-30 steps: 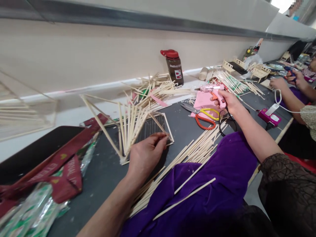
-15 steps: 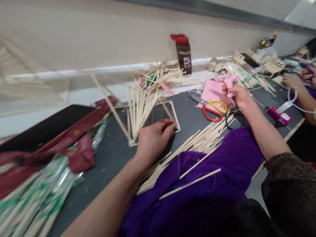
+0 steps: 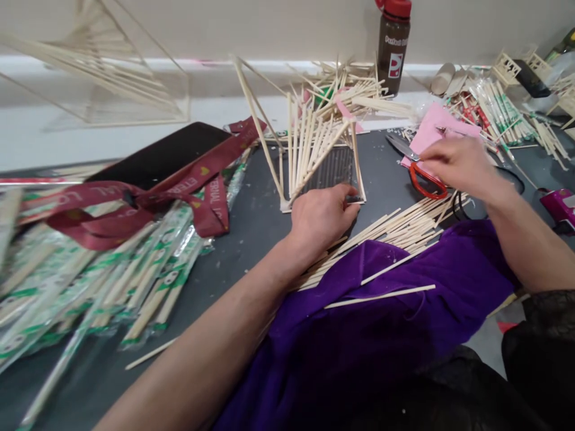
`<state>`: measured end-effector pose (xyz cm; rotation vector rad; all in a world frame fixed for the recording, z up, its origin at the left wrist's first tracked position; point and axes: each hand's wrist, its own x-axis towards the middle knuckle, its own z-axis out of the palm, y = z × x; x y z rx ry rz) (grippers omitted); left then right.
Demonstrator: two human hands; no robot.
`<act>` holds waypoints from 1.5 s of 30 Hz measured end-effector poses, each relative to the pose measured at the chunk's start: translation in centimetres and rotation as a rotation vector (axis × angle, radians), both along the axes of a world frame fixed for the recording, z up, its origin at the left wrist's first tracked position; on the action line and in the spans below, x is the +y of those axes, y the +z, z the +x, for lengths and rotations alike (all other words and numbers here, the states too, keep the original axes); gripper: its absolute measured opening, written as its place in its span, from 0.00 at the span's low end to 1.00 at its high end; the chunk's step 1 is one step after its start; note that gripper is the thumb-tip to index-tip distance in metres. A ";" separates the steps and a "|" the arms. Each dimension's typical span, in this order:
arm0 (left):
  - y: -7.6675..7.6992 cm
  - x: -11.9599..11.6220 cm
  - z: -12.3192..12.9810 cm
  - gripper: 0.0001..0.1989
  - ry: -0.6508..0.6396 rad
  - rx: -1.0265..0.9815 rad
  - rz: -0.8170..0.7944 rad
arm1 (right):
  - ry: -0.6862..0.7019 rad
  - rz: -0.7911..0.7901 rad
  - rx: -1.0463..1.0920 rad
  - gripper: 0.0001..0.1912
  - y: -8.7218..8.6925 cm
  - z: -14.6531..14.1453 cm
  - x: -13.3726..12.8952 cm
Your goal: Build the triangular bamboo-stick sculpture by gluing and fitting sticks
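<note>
A frame built of thin wooden sticks (image 3: 309, 143) stands on the dark table. My left hand (image 3: 326, 218) is at its near right corner, thumb and fingers closed around the base edge there. Over the scissors (image 3: 426, 181) is my right hand (image 3: 458, 164), its fingers bent down near the yellow and red handles; whether they grip them is hard to tell. The scissor blades point to the back left, beside a pink sheet (image 3: 433, 123). Loose sticks (image 3: 395, 230) lie between my hands, partly on purple cloth (image 3: 381, 335).
Wrapped chopsticks (image 3: 117, 281) and a red lanyard (image 3: 179, 194) with a black flat object (image 3: 157, 155) fill the left. A dark bottle (image 3: 394, 51) stands at the back by a stick pile (image 3: 354, 90). A purple device (image 3: 559, 206) lies at the far right.
My right hand has left the pink glue gun and moved over the scissors. My left hand stays at the frame's corner. The view has shifted left.
</note>
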<state>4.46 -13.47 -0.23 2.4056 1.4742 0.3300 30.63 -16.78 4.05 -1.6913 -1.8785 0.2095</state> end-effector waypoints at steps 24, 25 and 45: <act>-0.6 0.4 0.1 0.13 0.010 -0.023 0.043 | 0.488 -0.292 0.272 0.04 -3.5 -7.9 5.2; -0.6 0.5 0.1 0.13 0.002 -0.031 0.042 | 0.489 -0.298 0.274 0.04 -3.5 -8.0 5.2; -1.1 0.7 0.0 0.13 -0.047 -0.067 0.071 | 0.487 -0.271 -0.243 0.07 -4.2 -6.9 4.5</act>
